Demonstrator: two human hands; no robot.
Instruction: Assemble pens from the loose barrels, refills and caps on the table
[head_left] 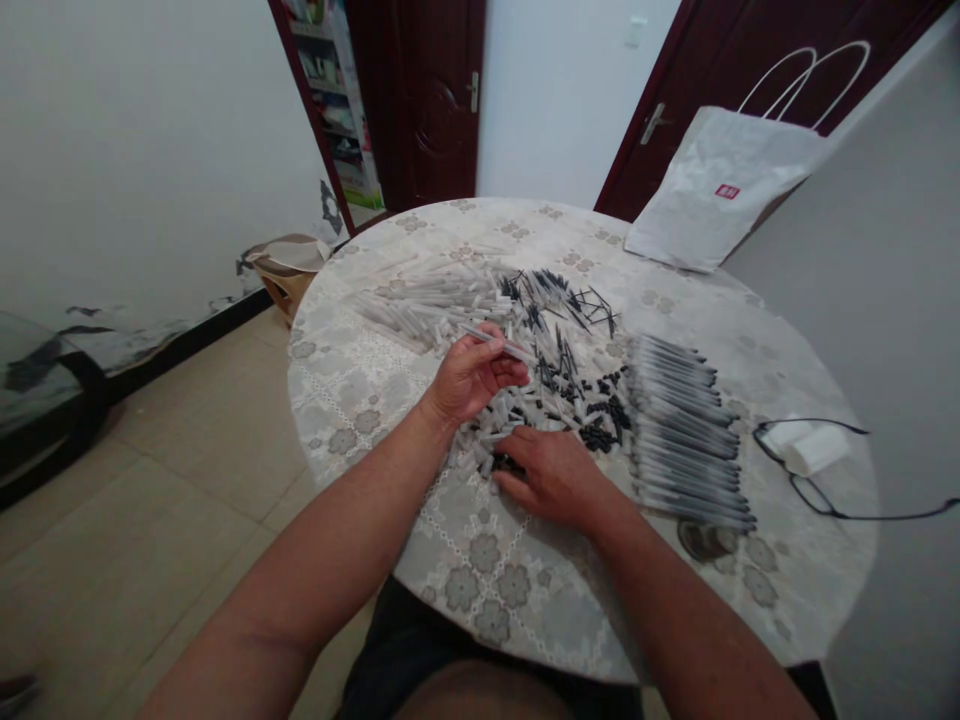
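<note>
My left hand [471, 375] is closed around a clear pen barrel [501, 343], held just above the table. My right hand [553, 475] lies palm down on a heap of small pen caps and parts [517, 412], its fingers curled over some pieces that I cannot make out. Beyond my hands spreads a pile of clear pen barrels [435, 300], and beside it a scatter of thin black refills [559, 300]. To the right lies a neat row of assembled pens [686, 430]. All of it rests on a round table [360, 380] with a flower-patterned cloth.
A pair of glasses [817, 465] lies at the table's right edge over a small white object. A white paper bag [720, 185] leans against the wall at the back. A low stool or basket [289, 265] stands on the floor to the left.
</note>
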